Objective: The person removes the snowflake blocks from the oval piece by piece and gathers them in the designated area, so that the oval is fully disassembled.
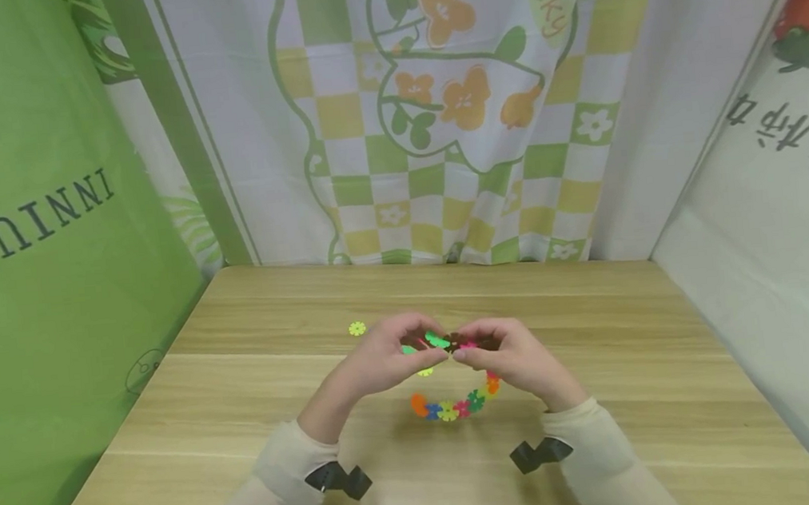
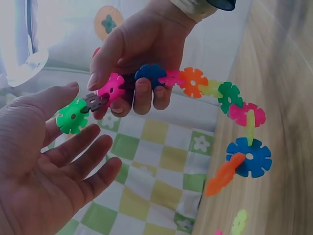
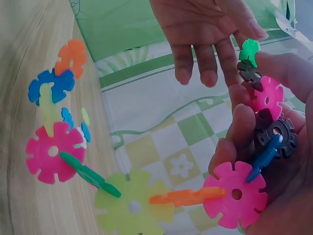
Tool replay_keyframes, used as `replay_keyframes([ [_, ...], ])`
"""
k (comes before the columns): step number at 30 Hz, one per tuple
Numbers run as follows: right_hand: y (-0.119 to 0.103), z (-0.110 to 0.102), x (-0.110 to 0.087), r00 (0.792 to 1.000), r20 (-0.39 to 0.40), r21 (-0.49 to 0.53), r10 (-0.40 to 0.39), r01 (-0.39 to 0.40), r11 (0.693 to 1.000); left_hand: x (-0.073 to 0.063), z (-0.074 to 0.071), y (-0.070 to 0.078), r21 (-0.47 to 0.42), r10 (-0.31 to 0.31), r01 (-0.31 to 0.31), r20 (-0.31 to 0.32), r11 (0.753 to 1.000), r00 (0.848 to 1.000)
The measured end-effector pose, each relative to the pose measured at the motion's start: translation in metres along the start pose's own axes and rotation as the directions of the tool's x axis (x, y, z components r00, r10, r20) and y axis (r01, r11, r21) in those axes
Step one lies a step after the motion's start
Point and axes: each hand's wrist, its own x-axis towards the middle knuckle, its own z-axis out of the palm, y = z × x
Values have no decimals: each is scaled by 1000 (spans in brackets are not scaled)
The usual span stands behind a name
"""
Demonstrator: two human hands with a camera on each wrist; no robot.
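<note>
A chain of interlocking plastic snowflake discs (image 1: 448,411) hangs in a curve below both hands, in pink, orange, yellow, green, blue and black. My left hand (image 1: 381,359) pinches the bright green disc (image 2: 72,117) at the chain's upper end between thumb and index finger. That disc joins a black disc (image 2: 95,102), which meets a pink disc (image 2: 110,87). My right hand (image 1: 518,355) grips the chain around this pink disc, its other fingers curled under the links. An orange disc (image 2: 225,174) forms the free end, attached to a blue disc (image 2: 259,164).
On the wooden table (image 1: 258,394) lies a loose yellow disc (image 1: 357,329) beyond the left hand. More loose pieces, including a blue disc (image 3: 67,117), lie behind the chain, partly hidden. A checkered curtain (image 1: 458,200) borders the far edge, with a green cloth (image 1: 56,315) at left.
</note>
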Motion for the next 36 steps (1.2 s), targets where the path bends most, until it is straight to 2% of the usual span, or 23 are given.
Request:
replay_keyframes([
  [9, -1, 1, 0, 1000, 1, 10, 6, -6, 1000, 0, 3, 0, -7, 41, -41, -38, 999, 998],
  [18, -1, 1, 0, 1000, 5, -48, 13, -13, 999, 0, 1, 0, -34, 112, -113, -42, 993, 993],
  [21, -4, 2, 0, 1000, 7, -48, 23, -22, 999, -1, 0, 1, -47, 105, -107, -37, 993, 994],
  [23, -8, 3, -1, 1000, 9, -48, 29, -28, 998, -1, -1, 8, -50, 83, -84, -32, 995, 996],
  [28, -5, 4, 0, 1000, 12, -32, 23, -23, 999, -1, -3, 10, -50, 50, -51, -19, 997, 999],
  [30, 0, 4, 1, 1000, 11, -23, 17, -17, 1000, 0, -4, 4, -52, 60, -61, -17, 997, 998],
  [36, -1, 3, 1, 1000, 14, -17, 6, -6, 1000, 0, -7, 4, -50, 90, -90, -13, 995, 996],
])
